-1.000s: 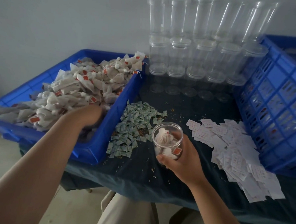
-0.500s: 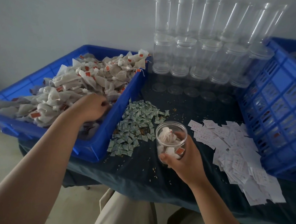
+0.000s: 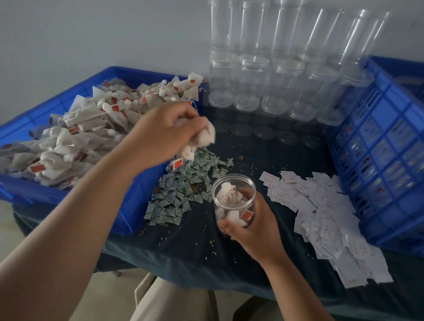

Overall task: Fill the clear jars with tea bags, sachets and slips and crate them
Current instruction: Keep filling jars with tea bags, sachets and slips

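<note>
trousers: beige trousers (image 3: 174, 305) at the bottom edge, under the bench front.
bench: bench (image 3: 201, 258) under a dark cloth; tea crumbs (image 3: 202, 236) scattered over the near middle.
right hand: right hand (image 3: 254, 226) at near centre of the bench; fingers (image 3: 258, 204) curled round the jar's far side, thumb across its near side.
jar: clear jar (image 3: 241, 182) gripped in the right hand, mouth open, tipped slightly left. Partly filled with tea bags (image 3: 225, 198), one red tag against the near wall. Cannot tell if the base touches the bench.
slips: white slips (image 3: 326, 215) in a loose pile right of the jar, running to the crate's foot and the near right edge.
sachets: green sachets (image 3: 180, 190) piled just left of the jar, between it and the tray.
left hand: left hand (image 3: 163, 133) raised over the tray's right wall, up-left of the jar and apart from it; fingers (image 3: 184, 114) bunched, pinching a clump.
clump: clump of tea bags (image 3: 202, 140) hangs from the left-hand fingers above the sachets' far edge; red tag (image 3: 177, 164) dangles below it.
tray: blue tray (image 3: 20, 189) on the bench's left, holding a heap of tea bags (image 3: 85, 129) with red tags.
crate: blue lattice crate (image 3: 390, 150) on the right; contents behind the lattice too blurred to tell.
empty jars: empty jars (image 3: 272, 72), clear, stacked several high at the far edge between tray and crate, against the wall.
wall: pale wall (image 3: 90, 19) behind everything.
</note>
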`<control>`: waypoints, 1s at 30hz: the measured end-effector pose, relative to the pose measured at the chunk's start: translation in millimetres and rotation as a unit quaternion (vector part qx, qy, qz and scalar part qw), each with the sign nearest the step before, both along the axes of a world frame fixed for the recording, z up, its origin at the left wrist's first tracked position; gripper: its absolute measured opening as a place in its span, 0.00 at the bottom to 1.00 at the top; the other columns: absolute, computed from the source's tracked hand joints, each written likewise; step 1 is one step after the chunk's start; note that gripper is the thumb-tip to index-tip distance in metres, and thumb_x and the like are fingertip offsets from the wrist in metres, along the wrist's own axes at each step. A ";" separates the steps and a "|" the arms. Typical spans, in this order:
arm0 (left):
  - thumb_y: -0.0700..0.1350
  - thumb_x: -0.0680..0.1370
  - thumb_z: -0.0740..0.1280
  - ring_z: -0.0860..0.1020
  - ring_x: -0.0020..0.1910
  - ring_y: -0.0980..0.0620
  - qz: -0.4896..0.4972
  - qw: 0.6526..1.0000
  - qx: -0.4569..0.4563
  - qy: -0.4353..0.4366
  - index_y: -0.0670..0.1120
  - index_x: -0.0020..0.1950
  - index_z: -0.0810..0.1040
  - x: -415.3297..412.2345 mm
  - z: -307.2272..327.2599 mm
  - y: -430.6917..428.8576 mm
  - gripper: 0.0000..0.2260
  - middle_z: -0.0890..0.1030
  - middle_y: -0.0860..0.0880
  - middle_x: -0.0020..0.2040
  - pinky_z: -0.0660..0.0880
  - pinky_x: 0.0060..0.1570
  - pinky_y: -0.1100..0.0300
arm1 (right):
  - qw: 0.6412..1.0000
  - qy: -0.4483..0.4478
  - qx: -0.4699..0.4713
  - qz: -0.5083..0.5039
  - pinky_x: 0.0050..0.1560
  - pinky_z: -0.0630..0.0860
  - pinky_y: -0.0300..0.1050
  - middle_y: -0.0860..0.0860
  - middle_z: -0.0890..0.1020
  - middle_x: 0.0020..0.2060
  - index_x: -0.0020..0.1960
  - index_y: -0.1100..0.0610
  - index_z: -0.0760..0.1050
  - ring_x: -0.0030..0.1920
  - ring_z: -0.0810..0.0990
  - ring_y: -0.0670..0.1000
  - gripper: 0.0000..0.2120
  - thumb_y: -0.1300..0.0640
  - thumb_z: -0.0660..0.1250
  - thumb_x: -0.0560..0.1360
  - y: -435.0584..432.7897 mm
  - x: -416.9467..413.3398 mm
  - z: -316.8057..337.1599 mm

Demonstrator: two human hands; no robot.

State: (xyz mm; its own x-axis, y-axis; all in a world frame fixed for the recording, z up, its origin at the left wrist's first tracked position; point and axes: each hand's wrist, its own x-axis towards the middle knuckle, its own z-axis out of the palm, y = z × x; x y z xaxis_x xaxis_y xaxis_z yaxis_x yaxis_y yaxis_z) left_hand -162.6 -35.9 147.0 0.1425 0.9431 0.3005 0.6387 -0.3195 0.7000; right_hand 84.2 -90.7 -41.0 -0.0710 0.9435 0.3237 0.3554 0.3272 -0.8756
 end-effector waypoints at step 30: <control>0.52 0.89 0.57 0.79 0.60 0.62 -0.284 0.892 -0.175 0.305 0.60 0.70 0.78 73.7 -25.2 -30.1 0.14 0.82 0.63 0.63 0.76 0.66 0.53 | 0.996 0.080 0.028 0.008 0.56 0.84 0.51 0.47 0.86 0.58 0.67 0.47 0.76 0.58 0.86 0.53 0.34 0.36 0.83 0.68 -0.1 3.6 0.2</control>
State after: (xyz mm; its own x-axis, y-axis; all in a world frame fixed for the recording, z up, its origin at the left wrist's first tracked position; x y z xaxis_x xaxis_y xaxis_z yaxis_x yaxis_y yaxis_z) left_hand -88.9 -66.0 121.8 0.6631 0.6881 -0.2946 0.7398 -0.5427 0.3977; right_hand 87.8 -90.9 -40.9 -0.0299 0.9226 0.3845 0.2072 0.3820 -0.9006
